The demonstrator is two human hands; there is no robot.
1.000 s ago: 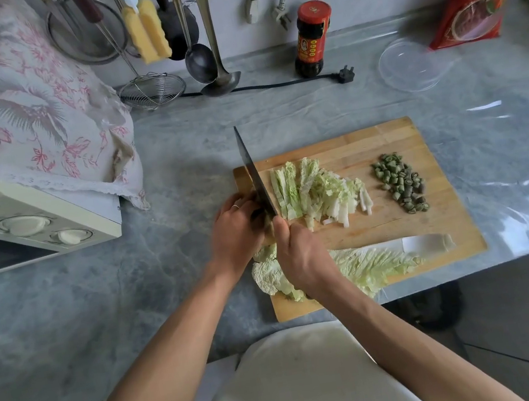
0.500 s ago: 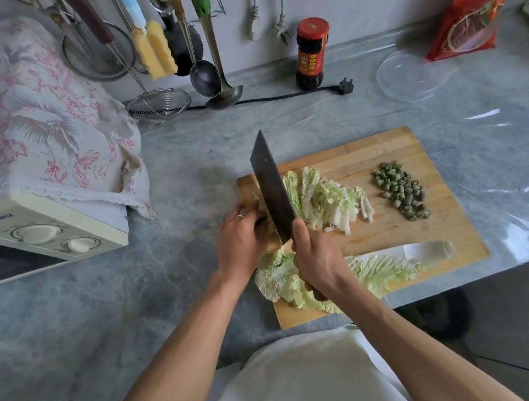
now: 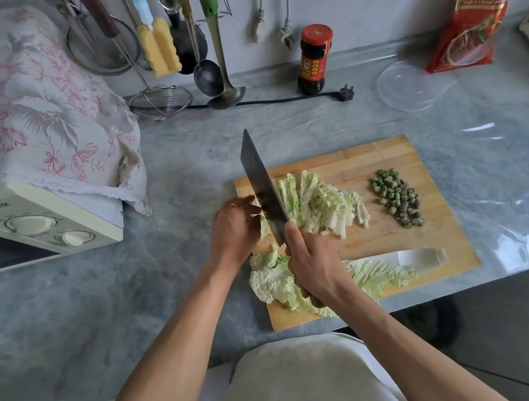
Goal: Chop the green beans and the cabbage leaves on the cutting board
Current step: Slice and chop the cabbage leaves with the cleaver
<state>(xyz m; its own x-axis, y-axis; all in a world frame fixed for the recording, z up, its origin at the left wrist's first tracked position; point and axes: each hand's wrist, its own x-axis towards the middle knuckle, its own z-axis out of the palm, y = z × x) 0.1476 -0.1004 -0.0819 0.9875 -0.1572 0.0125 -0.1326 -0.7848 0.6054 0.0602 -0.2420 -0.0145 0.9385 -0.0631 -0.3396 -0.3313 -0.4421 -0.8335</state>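
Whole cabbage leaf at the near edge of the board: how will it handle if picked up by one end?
The whole cabbage leaf would probably droop at its frilly, crinkled green end. The white stem end looks thick and flat, so likely stiffer. It looks thin overall, so probably light, and it lies flat, so unlikely to roll.

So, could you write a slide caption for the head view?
Right hand holds cleaver over cabbage on cutting board.

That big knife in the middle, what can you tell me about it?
The cleaver has a broad, dark grey rectangular blade that looks like metal, with a small hole near its far top corner. It is tilted, its flat side showing, with the far end over the back edge of the cutting board. The right hand grips the handle, which is almost wholly hidden. The blade stands against the chopped cabbage, with the left hand close beside it.
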